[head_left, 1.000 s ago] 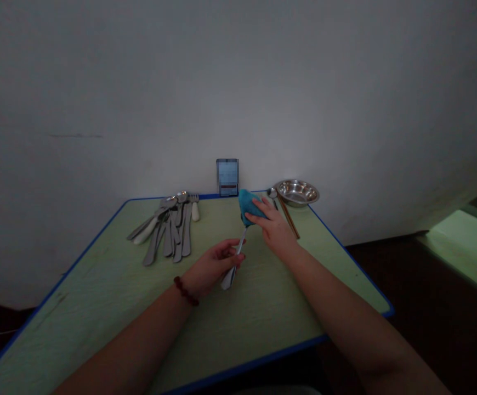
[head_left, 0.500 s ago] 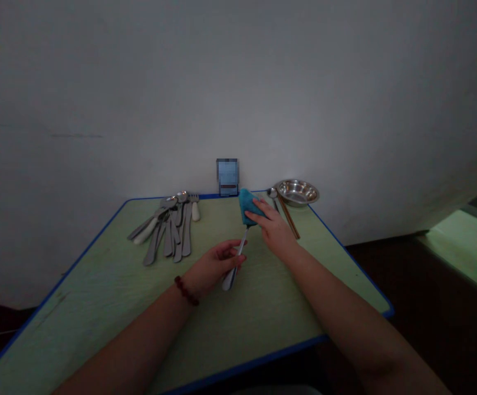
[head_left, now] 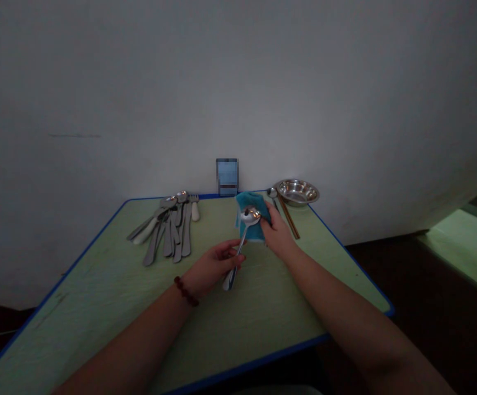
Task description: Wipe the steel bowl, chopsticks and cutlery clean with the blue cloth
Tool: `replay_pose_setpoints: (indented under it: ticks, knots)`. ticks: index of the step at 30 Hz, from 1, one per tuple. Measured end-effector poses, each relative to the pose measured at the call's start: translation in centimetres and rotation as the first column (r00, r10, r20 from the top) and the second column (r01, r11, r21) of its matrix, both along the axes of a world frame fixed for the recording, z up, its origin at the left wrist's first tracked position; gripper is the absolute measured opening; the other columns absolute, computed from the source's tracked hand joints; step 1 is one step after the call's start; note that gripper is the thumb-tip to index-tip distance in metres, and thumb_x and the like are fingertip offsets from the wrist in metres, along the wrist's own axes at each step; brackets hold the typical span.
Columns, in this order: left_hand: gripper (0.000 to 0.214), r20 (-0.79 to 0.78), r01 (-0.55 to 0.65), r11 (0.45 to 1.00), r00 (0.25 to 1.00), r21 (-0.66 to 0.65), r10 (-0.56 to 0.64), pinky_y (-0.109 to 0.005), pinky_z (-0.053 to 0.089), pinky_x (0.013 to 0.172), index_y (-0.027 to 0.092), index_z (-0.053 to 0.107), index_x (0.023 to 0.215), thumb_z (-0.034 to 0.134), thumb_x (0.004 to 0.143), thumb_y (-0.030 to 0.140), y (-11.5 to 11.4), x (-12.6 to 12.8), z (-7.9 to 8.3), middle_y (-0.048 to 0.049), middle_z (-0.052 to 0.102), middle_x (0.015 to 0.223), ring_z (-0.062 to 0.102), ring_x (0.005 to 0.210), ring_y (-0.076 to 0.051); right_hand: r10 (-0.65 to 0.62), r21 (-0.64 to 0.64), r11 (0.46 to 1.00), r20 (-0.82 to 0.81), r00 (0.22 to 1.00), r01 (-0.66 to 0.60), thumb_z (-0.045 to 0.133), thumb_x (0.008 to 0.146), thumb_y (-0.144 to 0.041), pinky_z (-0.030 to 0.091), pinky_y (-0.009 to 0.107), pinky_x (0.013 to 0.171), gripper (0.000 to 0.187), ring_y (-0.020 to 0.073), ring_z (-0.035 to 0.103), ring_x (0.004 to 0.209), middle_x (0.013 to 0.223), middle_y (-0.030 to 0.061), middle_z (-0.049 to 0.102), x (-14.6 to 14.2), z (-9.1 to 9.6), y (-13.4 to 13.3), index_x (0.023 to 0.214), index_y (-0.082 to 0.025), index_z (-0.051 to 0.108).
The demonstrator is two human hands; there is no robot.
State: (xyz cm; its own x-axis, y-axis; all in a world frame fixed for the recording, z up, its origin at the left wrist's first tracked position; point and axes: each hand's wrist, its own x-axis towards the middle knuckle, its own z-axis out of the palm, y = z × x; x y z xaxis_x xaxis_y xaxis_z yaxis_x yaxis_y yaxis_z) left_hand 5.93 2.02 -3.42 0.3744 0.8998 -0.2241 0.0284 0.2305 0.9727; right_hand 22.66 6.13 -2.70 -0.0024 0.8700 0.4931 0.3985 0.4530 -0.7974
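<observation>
A shiny metal spoon (head_left: 250,215) is pinched by its handle between the fingers of my left hand (head_left: 222,260), bowl pointing away from me. Behind the bowl spreads a blue cloth (head_left: 246,200), gripped at its right side by my right hand (head_left: 278,229). The thumb of that hand lies near the bowl's right edge; whether it touches the metal I cannot tell. Left of my hands, several spoons, forks and other cutlery pieces (head_left: 168,227) lie in a loose pile, a few with white handles.
On the right of the green, blue-edged table (head_left: 279,307) lie a smaller spoon (head_left: 272,193) and wooden chopsticks (head_left: 288,216) beside a metal bowl (head_left: 298,192). A phone-like screen (head_left: 227,176), blurred out, leans on the wall at the back edge.
The cloth, which was folded over the spoon's bowl, now lies opened out behind it, so the bowl shows. My right hand has shifted slightly; my left hand stays put on the handle.
</observation>
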Motion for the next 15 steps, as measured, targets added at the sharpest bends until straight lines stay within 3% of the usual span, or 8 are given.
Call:
replay_pose_setpoints:
  ticks: [6, 10, 15]
  knots:
    - [0.046, -0.004, -0.04, 0.999, 0.999, -0.002, 0.04, -0.019, 0.03, 0.044, 0.019, 0.053, 0.1, 0.065, 0.058, 0.033, 0.0, 0.1, -0.1, 0.0056, 0.051, 0.06, 0.043, 0.048, -0.006, 0.065, -0.156, 0.981, -0.295, 0.953, -0.115, 0.041, 0.071, -0.017, 0.046, 0.032, 0.078, 0.046, 0.0149, 0.056, 0.089, 0.105, 0.0018, 0.057, -0.6, -0.7, 0.1, 0.116, -0.024, 0.04]
    - [0.029, 0.015, -0.065, 0.998, 0.998, 0.012, 0.065, -0.018, 0.031, 0.046, 0.016, 0.054, 0.079, 0.065, 0.058, 0.031, 0.1, 0.1, 0.1, 0.0046, 0.052, 0.059, 0.044, 0.05, -0.006, 0.068, -0.291, 0.926, -0.5, 0.863, -0.241, 0.042, 0.067, -0.016, 0.05, 0.029, 0.066, 0.045, 0.0122, 0.059, 0.071, 0.096, -0.0003, 0.06, -1.3, -0.5, -0.1, 0.112, -0.025, 0.041]
    - [0.024, 0.015, -0.089, 0.996, 0.996, -0.002, 0.089, -0.017, 0.03, 0.043, 0.015, 0.05, 0.068, 0.065, 0.057, 0.031, 0.0, 0.3, 0.6, 0.0061, 0.048, 0.054, 0.041, 0.045, -0.004, 0.042, -0.331, 0.891, -0.623, 0.781, -0.312, 0.044, 0.063, -0.014, 0.051, 0.025, 0.06, 0.04, 0.0099, 0.058, 0.062, 0.082, -0.0041, 0.063, -2.0, 0.2, -0.8, 0.101, -0.025, 0.047]
